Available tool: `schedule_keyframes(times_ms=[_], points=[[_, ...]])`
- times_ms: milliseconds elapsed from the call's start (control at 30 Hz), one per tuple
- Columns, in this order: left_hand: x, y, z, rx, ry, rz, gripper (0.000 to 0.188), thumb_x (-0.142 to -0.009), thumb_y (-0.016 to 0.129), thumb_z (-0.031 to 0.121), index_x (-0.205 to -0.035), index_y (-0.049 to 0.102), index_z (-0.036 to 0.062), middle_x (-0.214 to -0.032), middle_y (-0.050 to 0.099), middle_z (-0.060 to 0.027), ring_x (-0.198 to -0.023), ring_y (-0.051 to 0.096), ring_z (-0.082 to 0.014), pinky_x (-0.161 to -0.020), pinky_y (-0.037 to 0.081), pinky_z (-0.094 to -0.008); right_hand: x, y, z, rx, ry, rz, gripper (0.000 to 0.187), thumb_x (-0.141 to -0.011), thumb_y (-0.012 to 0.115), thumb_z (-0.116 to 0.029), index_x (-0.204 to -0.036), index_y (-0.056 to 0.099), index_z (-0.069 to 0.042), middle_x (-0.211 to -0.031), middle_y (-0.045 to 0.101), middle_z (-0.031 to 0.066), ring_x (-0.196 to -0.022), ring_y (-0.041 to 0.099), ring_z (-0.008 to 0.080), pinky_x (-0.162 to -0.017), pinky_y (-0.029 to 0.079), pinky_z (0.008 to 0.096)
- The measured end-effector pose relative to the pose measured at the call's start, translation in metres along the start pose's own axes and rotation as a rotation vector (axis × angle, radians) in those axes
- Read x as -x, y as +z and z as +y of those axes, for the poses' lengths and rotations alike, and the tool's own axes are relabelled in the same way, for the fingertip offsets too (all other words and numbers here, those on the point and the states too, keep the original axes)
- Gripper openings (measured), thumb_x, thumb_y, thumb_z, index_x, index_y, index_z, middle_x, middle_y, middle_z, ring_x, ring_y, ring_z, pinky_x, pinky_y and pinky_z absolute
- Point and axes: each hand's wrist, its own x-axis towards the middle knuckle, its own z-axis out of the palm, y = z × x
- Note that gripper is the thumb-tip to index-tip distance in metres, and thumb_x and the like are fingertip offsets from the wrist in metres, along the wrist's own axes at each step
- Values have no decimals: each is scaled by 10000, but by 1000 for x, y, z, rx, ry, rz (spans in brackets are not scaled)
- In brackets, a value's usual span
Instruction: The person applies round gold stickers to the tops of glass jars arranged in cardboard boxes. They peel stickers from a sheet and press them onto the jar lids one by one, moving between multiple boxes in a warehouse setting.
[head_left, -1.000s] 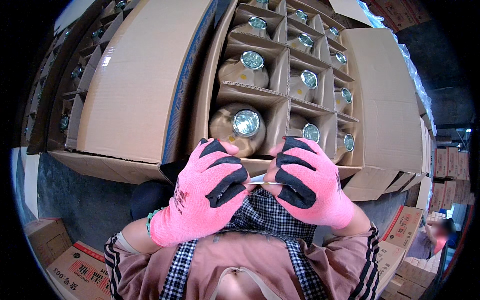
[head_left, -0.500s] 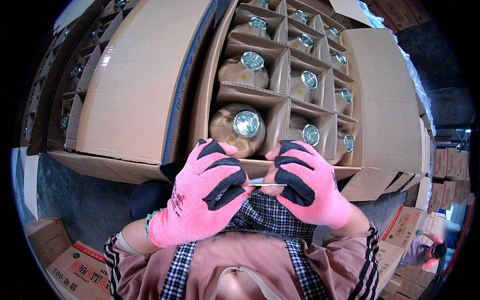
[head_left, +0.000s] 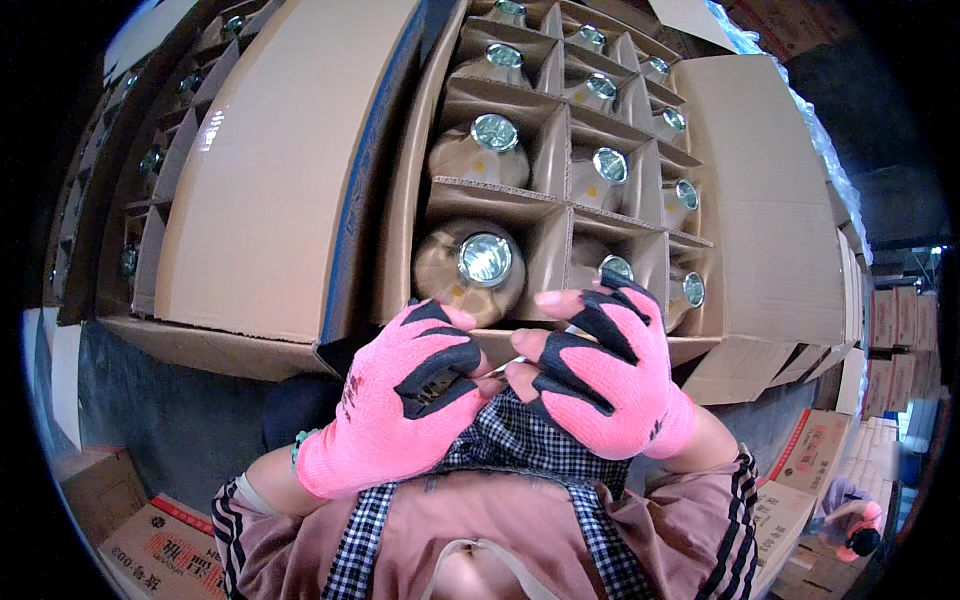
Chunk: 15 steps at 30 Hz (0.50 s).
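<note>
Both my hands wear pink knitted gloves with black-coated fingers and bare fingertips. My left hand (head_left: 415,385) is closed in a pinch on a thin white strip (head_left: 499,372) in front of my checked apron (head_left: 530,435). My right hand (head_left: 610,365) grips the strip's other side between thumb and fingers, its index finger stretched forward. Much of the strip is hidden by the fingers. Just beyond stands an open cardboard box (head_left: 712,250) with dividers. In its nearest left cell sits a rounded gold-coloured flask liner (head_left: 440,268) with a shiny silvery mouth. Neither hand touches it.
Several similar liners fill the other cells. A wide box flap (head_left: 270,170) lies folded out to the left, another flap (head_left: 775,200) to the right. A second divided box (head_left: 140,215) is at far left. Closed cartons (head_left: 165,550) stand low left. A co-worker (head_left: 850,520) is at lower right.
My right hand has turned, with its index finger now stretched forward and its fingers more spread. The strip shows less between my hands. The view has shifted slightly; the co-worker has moved.
</note>
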Motion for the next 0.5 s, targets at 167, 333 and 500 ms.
schedule_keyframes(times_ms=[167, 333, 500], points=[[0, 0, -3, 46, -148, -44, 182, -632, 686, 11, -782, 582, 1, -798, 589, -124, -868, 571, -278, -741, 456, -336, 4, 0, 6, -15, 17, -78, 266, -497, 644, -164, -761, 652, -136, -913, 621, 18, -919, 562, 248, -781, 402, 388], [-5, 2, 3, 196, -414, -68, 112, -685, 670, 33, -747, 583, -3, -796, 585, -116, -843, 565, -204, -734, 443, -301, 7, 1, 8, -23, -51, -35, 250, -468, 621, -155, -718, 611, -147, -919, 614, 22, -976, 551, 271, -796, 387, 418], [-13, 2, 3, 384, -659, -84, 81, -714, 649, 26, -719, 578, -12, -839, 594, -78, -847, 539, -144, -747, 424, -271, 15, 8, 22, -72, -166, 32, 204, -512, 634, -136, -713, 600, -156, -935, 623, 45, -955, 568, 305, -829, 388, 446]])
